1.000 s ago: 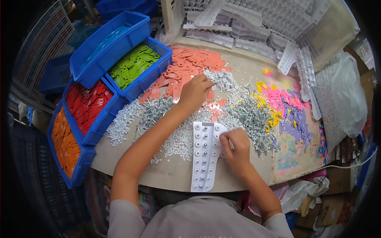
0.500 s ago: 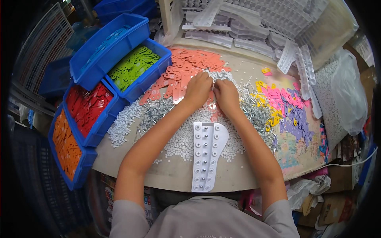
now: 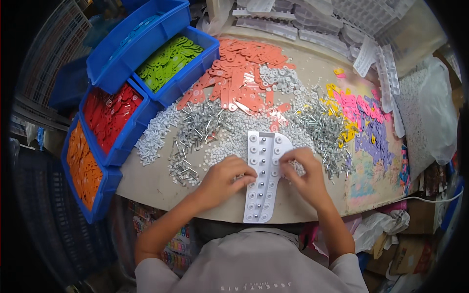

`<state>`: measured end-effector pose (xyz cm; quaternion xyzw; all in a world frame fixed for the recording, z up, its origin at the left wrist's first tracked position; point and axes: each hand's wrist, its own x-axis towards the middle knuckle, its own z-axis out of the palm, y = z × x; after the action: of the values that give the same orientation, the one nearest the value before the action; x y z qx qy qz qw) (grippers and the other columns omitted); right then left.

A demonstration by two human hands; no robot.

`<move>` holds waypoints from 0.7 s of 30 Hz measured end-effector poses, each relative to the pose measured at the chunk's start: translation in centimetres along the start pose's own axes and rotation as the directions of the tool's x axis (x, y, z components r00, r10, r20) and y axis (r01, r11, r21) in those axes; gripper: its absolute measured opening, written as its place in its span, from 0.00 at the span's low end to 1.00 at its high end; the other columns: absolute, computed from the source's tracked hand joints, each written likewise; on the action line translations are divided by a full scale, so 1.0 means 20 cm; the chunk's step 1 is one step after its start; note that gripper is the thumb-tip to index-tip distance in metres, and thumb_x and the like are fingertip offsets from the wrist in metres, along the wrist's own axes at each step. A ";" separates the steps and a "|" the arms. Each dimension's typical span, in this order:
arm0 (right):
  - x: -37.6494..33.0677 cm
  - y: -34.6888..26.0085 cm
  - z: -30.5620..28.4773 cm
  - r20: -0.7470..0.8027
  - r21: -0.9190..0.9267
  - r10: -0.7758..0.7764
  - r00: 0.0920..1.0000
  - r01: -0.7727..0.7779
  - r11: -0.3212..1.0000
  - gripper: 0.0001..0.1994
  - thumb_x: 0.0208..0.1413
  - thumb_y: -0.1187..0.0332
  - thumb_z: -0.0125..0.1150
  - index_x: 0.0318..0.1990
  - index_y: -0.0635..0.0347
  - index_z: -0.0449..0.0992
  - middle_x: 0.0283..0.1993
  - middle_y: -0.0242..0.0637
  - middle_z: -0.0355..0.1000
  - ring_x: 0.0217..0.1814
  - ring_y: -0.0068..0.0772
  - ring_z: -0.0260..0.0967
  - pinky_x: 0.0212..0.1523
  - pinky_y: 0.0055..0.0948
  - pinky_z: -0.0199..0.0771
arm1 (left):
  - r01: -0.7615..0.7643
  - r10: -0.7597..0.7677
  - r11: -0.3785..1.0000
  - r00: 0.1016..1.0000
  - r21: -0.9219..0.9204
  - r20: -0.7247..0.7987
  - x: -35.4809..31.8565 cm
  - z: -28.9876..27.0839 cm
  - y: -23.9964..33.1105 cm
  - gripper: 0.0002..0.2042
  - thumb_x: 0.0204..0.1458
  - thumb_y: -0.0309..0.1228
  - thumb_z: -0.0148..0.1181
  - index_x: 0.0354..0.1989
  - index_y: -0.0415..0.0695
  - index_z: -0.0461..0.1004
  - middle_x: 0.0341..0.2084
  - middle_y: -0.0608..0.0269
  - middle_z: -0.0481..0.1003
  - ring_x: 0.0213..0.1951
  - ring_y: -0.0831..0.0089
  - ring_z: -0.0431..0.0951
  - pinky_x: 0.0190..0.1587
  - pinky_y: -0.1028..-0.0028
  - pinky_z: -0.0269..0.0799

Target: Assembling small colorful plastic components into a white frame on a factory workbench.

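Observation:
A white plastic tray lies upright in front of me, with rows of round white rings along both sides and silver rivet heads down its middle channel. My left hand is at its left edge, thumb and fingers pinched together over a ring place. On the other side my right hand curls its fingers over the right edge. Whatever the fingertips of either hand hold is too small or hidden to tell. Beyond the tray spread small white rings, silver rivets and coral-coloured flat tags.
Blue bins with green, red, orange and blue tags stand on the left. White pegs lie beside them. Yellow, pink and purple tags are at the right. Clear plastic trays line the back, and a plastic bag stands far right.
Both hands have come back from the coral tags and white rings to the two sides of the white tray. The view has shifted slightly.

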<state>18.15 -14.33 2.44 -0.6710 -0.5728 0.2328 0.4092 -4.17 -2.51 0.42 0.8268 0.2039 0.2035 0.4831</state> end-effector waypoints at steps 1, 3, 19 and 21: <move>-0.07 -0.02 0.02 0.004 0.003 0.003 1.000 -0.003 1.000 0.05 0.52 0.77 0.65 0.37 0.63 0.79 0.39 0.36 0.77 0.45 0.35 0.71 0.50 0.32 0.68 | 0.004 -0.004 1.000 1.000 -0.009 -0.006 -0.05 0.02 0.02 0.05 0.52 0.25 0.68 0.36 0.40 0.82 0.31 0.62 0.78 0.37 0.65 0.76 0.45 0.68 0.70; -0.16 -0.04 0.05 0.062 0.049 0.043 0.997 -0.046 0.998 0.05 0.52 0.77 0.65 0.37 0.63 0.80 0.39 0.37 0.78 0.45 0.37 0.71 0.50 0.33 0.68 | -0.002 0.002 1.000 1.000 -0.027 -0.002 -0.08 0.07 0.03 0.05 0.51 0.25 0.68 0.36 0.40 0.82 0.31 0.62 0.77 0.37 0.66 0.76 0.45 0.69 0.70; -0.23 -0.01 0.14 0.018 -0.274 -0.208 0.978 0.205 0.940 0.09 0.48 0.76 0.70 0.38 0.61 0.80 0.36 0.36 0.73 0.42 0.42 0.69 0.44 0.36 0.70 | -0.077 0.177 0.942 0.942 0.327 -0.286 -0.16 0.22 -0.02 0.08 0.44 0.27 0.74 0.29 0.41 0.80 0.24 0.62 0.76 0.27 0.65 0.76 0.29 0.69 0.70; -0.23 0.00 0.14 0.050 -0.334 -0.300 0.953 0.299 0.894 0.09 0.47 0.77 0.71 0.37 0.59 0.81 0.37 0.36 0.73 0.41 0.41 0.69 0.42 0.35 0.70 | -0.098 0.223 0.916 0.930 0.389 -0.291 -0.15 0.22 -0.02 0.08 0.43 0.27 0.75 0.29 0.42 0.80 0.23 0.62 0.76 0.27 0.64 0.76 0.29 0.68 0.70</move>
<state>14.91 -17.95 0.23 -0.6352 -0.7000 0.0644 0.3198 -4.43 -7.08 -2.33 0.8709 0.2468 0.3363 0.2599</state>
